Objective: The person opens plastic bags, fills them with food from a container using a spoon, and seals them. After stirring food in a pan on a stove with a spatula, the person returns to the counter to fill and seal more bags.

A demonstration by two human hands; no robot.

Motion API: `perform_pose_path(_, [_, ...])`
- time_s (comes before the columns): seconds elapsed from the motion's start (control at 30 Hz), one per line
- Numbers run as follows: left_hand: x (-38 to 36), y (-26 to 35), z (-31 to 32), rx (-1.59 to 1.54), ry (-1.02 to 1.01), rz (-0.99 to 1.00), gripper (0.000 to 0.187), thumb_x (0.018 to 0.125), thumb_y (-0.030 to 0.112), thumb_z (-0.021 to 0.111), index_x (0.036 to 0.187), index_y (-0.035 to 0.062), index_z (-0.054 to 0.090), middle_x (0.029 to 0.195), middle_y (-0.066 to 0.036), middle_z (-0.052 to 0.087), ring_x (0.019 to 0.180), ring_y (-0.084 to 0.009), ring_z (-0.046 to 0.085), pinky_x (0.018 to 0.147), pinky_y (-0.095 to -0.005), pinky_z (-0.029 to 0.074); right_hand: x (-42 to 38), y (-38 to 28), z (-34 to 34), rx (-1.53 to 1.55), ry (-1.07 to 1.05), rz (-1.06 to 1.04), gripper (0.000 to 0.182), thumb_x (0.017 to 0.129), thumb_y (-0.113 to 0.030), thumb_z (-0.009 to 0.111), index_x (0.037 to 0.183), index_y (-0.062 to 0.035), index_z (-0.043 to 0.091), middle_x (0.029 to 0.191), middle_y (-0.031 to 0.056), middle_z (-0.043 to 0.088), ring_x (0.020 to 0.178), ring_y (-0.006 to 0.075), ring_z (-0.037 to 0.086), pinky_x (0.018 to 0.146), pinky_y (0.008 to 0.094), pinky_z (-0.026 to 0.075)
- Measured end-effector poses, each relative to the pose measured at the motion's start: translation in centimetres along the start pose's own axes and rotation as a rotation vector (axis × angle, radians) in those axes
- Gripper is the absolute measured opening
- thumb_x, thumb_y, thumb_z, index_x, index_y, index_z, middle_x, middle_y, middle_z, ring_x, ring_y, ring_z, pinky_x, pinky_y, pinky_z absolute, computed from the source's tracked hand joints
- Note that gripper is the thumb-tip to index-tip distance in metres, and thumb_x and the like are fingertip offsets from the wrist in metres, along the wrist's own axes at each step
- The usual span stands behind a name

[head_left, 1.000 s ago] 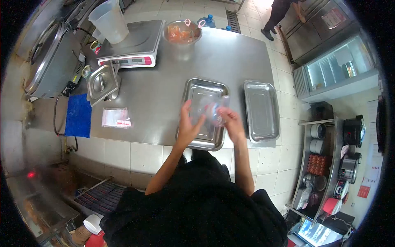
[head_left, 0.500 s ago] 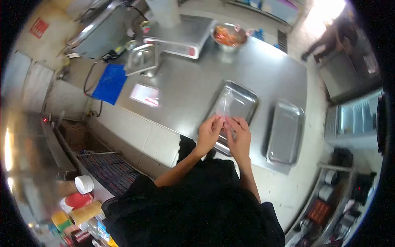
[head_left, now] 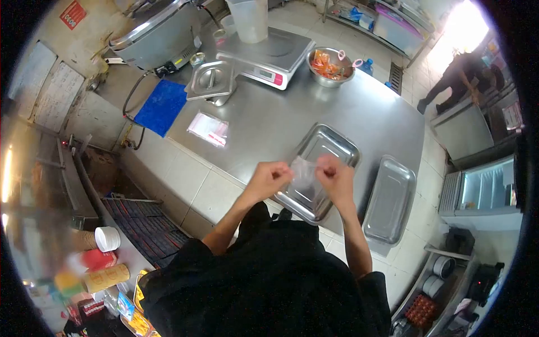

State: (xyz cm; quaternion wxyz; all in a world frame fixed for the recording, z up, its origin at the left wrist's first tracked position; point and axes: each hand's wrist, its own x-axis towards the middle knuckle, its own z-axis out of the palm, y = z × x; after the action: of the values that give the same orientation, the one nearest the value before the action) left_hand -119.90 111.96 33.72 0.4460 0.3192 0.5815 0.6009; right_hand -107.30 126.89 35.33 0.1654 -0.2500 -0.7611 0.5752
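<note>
A small clear plastic bag (head_left: pixel 304 174) is stretched between my two hands, above a shallow steel tray (head_left: pixel 307 212). My left hand (head_left: pixel 269 178) pinches one side of the bag, and my right hand (head_left: pixel 336 175) pinches the other. The right fingers are somewhat blurred. Left of the hands, a stack of clear bags (head_left: pixel 208 129) lies flat on the steel table. To the right sits a second steel tray (head_left: pixel 391 196).
Along the table's far side are a scale (head_left: pixel 266 56) bearing a plastic pitcher (head_left: pixel 249 21), a steel bowl (head_left: pixel 331 80) with orange food, a lidded steel container (head_left: pixel 211 83) and a blue cloth (head_left: pixel 161 108). A person (head_left: pixel 463 78) stands at the far right.
My hands have moved apart, from together at one end of the bag to opposite sides of it, spreading it between them. The camera view has shifted slightly.
</note>
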Motion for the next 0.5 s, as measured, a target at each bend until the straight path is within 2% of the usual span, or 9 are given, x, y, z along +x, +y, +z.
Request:
perform_pose_path(0.07, [-0.1,0.2,0.0,0.450,0.173,0.105,0.016,0.080,0.011,0.056,0.067,0.0019,0.055,0.058,0.002,0.051,0.051,-0.0022,0.044,0.044,-0.0192,0.032,-0.3,-0.7,0.5,-0.200,0.189,-0.066,0.022,0.071,0.001,0.058,0.092,-0.0055,0.063,0.081,0.0110,0.062,0.064,0.0140,0.058,0.060,0.0251,0.046])
perform_pose_path(0.13, [0.1,-0.1,1.5,0.475,0.202,0.125,0.017,0.078,0.010,0.055,0.064,0.0004,0.053,0.055,0.000,0.049,0.049,-0.0042,0.043,0.043,-0.0213,0.033,-0.1,0.0,1.3,-0.500,0.120,-0.362,0.025,0.069,0.001,0.057,0.093,-0.0058,0.062,0.083,0.0132,0.062,0.067,0.0212,0.060,0.063,0.0279,0.046])
perform_pose_path(0.17, [0.1,-0.1,2.7,0.455,0.197,0.259,0.016,0.078,0.010,0.055,0.065,0.0000,0.052,0.054,-0.002,0.049,0.048,-0.0063,0.044,0.044,-0.0229,0.034,0.1,0.6,1.9,-0.597,0.103,-0.462,0.026,0.069,0.001,0.056,0.093,-0.0059,0.062,0.083,0.0140,0.062,0.068,0.0235,0.060,0.063,0.0288,0.047])
perform_pose_path(0.2, [0.1,-0.1,3.6,0.433,0.191,0.391,0.015,0.077,0.009,0.056,0.066,-0.0005,0.052,0.053,-0.003,0.048,0.048,-0.0085,0.044,0.044,-0.0245,0.034,0.4,2.0,3.0,-0.596,0.054,-0.439,0.027,0.068,0.000,0.055,0.093,-0.0058,0.062,0.086,0.0153,0.061,0.070,0.0279,0.059,0.064,0.0304,0.047])
perform_pose_path(0.27, [-0.1,-0.1,3.6,0.581,0.125,0.345,0.010,0.076,0.009,0.057,0.072,0.0003,0.053,0.056,-0.007,0.048,0.050,-0.0123,0.047,0.046,-0.0265,0.037,0.8,3.0,3.6,-0.595,0.004,-0.412,0.027,0.067,0.000,0.054,0.093,-0.0057,0.062,0.088,0.0167,0.061,0.073,0.0322,0.058,0.064,0.0320,0.047])
perform_pose_path(0.37, [0.3,0.2,2.7,0.603,0.072,0.280,0.008,0.076,0.009,0.058,0.079,0.0014,0.056,0.060,-0.006,0.051,0.054,-0.0134,0.050,0.051,-0.0248,0.040,1.4,3.3,3.8,-0.366,0.038,-0.332,0.026,0.071,-0.003,0.055,0.096,-0.0045,0.061,0.091,0.0135,0.061,0.072,0.0253,0.060,0.062,0.0304,0.047])
perform_pose_path(0.4, [1.2,0.1,2.4,0.591,0.472,0.481,0.011,0.078,0.012,0.056,0.078,0.0018,0.056,0.059,-0.006,0.051,0.053,-0.0133,0.050,0.050,-0.0256,0.039,1.2,3.8,3.9,-0.119,0.021,-0.237,0.025,0.072,-0.004,0.056,0.096,-0.0043,0.061,0.090,0.0106,0.061,0.071,0.0211,0.059,0.061,0.0289,0.046])
perform_pose_path(0.47, [2.3,-0.4,1.5,0.564,0.868,0.672,0.015,0.081,0.016,0.055,0.078,0.0021,0.055,0.059,-0.005,0.050,0.053,-0.0131,0.049,0.050,-0.0264,0.038,0.9,3.9,4.3,0.135,0.006,-0.135,0.024,0.073,-0.005,0.057,0.097,-0.0041,0.060,0.089,0.0077,0.061,0.069,0.0169,0.058,0.061,0.0275,0.045])
perform_pose_path(0.5, [2.5,-0.8,0.8,0.215,0.742,0.380,0.018,0.084,0.019,0.052,0.080,0.0016,0.056,0.060,-0.003,0.051,0.054,-0.0106,0.048,0.050,-0.0249,0.038,0.7,3.6,4.5,0.279,0.009,-0.008,0.024,0.069,-0.002,0.058,0.094,-0.0035,0.061,0.090,0.0073,0.061,0.075,0.0148,0.057,0.064,0.0274,0.045])
